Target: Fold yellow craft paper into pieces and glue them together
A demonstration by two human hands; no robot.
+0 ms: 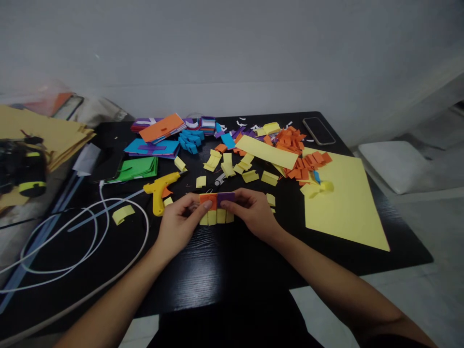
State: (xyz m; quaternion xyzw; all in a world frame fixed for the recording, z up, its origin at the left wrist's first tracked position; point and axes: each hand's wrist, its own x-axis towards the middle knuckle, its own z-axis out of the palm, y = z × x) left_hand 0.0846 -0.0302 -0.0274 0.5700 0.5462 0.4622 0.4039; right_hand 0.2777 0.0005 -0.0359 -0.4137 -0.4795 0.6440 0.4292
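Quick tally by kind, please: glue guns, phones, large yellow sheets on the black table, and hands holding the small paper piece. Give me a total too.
glue gun: 1
phone: 1
large yellow sheet: 1
hands on the paper piece: 2, left hand and right hand
Total: 5

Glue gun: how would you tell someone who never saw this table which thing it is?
On the black table, the left hand and right hand pinch a small paper piece. Between the left hand and the green paper stack lies the glue gun. It alone is a pistol-shaped yellow tool; the other yellow things are flat paper scraps.
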